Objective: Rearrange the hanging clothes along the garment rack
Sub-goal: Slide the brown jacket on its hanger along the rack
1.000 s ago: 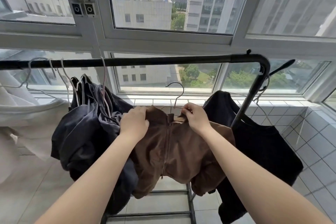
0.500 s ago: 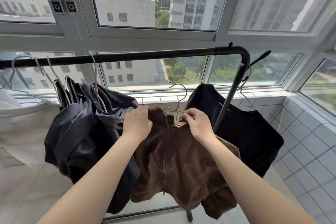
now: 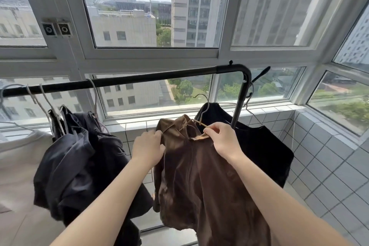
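A brown zip jacket [image 3: 201,181] hangs on a wire hanger [image 3: 205,106] whose hook is off the black rack bar [image 3: 151,78] and below it. My left hand [image 3: 148,146] grips the jacket's left shoulder. My right hand [image 3: 221,138] pinches the hanger and collar at the jacket's right side. Dark navy garments [image 3: 79,162] hang bunched on the bar to the left. Further left hangs a white garment [image 3: 18,158]. A black top [image 3: 265,150] hangs at the rack's right end behind the jacket.
The rack's right post [image 3: 240,104] bends down just behind my right hand. Windows and a tiled sill [image 3: 269,110] run behind the rack. A tiled wall [image 3: 329,175] closes the right side. The rack's base bar [image 3: 151,228] lies on the floor.
The jacket and both hands have shifted right and slightly up, away from the navy garments. A gap now shows between the navy bundle and the jacket. The camera tilted upward.
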Demonstrator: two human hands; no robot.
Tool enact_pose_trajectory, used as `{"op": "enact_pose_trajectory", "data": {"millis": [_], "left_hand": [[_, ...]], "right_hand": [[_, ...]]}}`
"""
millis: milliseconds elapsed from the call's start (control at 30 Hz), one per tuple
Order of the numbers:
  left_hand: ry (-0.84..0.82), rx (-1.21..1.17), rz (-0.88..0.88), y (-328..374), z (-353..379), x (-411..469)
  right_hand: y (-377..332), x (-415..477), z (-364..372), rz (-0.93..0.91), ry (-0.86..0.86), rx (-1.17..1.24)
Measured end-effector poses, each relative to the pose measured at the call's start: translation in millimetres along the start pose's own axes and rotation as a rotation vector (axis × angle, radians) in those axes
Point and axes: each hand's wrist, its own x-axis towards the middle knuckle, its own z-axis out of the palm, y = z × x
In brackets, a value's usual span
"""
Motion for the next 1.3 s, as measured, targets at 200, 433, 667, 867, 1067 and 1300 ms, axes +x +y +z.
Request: {"op": "enact_pose_trajectory", "data": {"millis": [200,433,667,867,1067,1300], "left_hand": [[0.293,-0.207,0.152,20,-48,8],[0.616,-0.207,0.285,36,-113,25],[0.495,-0.090,0.136,26,-128,57],[0.477,-0.082,0.082,16,-121,62],[0.501,-0.149,0.086,20,-116,68],[0.494,-0.120,0.039,30,-110,72]], "right_hand": [[-32,8,-14,0.014,0.039,0.165],[-66,42,-13,0.112,-0.021,0.318],[-77,74,0,0.237,-0.002,0.386],[-65,84,0,0.268,0.014,0.363],[-48,88,-6,0.272,0.030,0.338],[-34,89,-16,0.266,0.066,0.296]]}}
